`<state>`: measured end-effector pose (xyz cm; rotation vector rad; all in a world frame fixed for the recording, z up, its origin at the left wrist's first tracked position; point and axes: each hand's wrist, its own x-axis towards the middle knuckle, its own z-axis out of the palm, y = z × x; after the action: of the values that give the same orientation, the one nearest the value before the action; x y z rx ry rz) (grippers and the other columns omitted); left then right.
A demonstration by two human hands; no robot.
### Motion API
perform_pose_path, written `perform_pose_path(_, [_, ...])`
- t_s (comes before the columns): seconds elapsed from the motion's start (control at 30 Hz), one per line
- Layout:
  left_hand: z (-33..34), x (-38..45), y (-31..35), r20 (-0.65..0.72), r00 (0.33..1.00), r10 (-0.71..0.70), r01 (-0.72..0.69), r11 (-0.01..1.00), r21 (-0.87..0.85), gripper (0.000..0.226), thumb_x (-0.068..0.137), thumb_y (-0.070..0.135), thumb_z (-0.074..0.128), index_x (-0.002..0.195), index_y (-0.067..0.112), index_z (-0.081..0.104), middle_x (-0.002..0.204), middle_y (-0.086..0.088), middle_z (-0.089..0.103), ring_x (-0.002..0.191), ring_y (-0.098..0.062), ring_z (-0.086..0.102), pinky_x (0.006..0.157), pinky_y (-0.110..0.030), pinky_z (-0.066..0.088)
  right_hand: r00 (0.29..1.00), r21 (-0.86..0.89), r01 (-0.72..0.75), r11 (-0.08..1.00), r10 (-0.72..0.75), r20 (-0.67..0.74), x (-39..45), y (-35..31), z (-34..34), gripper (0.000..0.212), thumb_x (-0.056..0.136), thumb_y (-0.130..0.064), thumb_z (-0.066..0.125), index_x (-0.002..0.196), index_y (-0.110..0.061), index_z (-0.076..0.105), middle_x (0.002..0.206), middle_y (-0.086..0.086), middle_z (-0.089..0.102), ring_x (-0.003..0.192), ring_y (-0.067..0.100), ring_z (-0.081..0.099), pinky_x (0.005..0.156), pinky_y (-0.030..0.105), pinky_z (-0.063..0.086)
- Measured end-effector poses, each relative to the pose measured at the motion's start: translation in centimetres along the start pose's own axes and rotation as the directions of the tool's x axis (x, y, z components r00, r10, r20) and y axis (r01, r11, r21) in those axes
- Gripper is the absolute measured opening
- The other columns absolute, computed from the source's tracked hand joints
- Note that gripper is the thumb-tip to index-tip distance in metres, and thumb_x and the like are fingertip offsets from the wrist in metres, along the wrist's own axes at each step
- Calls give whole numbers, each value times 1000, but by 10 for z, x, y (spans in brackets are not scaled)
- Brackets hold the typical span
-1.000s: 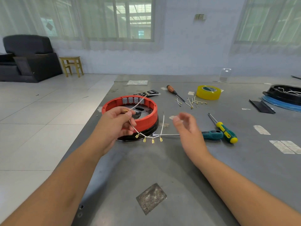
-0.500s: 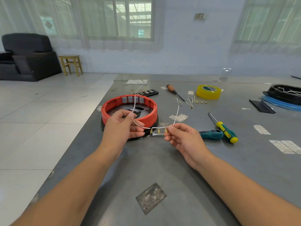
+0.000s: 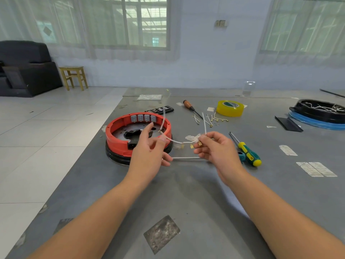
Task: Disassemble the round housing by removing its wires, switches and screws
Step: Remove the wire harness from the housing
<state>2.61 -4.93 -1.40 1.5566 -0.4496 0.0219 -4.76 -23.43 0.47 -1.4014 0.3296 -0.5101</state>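
Observation:
The round housing, a red ring on a black base, stands on the grey table left of centre. A row of grey switches lines its far inner wall. A white wire harness with brass terminals hangs in the air between my hands, one end sticking up over the ring. My right hand pinches the harness next to the terminals. My left hand hovers over the ring's near right side with its index finger straight and thumb apart. The blurred wire runs past the thumb.
A green-and-yellow screwdriver and a teal-handled one lie right of my right hand. Farther back are a wooden-handled screwdriver, yellow tape, loose wires and a black bit set. Another black housing sits far right.
My right hand reached in and took the harness by its terminals, then lifted it slightly. My left hand, which gripped the wire, has opened its fingers and risen over the ring.

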Motion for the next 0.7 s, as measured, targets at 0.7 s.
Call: perform_pose_path(0.7, [56, 22, -48, 481, 862, 159, -472, 596, 650, 30, 108, 41, 48, 133, 38, 64, 134, 24, 54, 132, 1, 38, 108, -21, 28, 878, -252, -450, 856, 373, -301, 228, -12, -77, 19, 104, -7, 50, 86, -6, 58, 75, 5, 66, 59, 9, 59, 36, 13, 42])
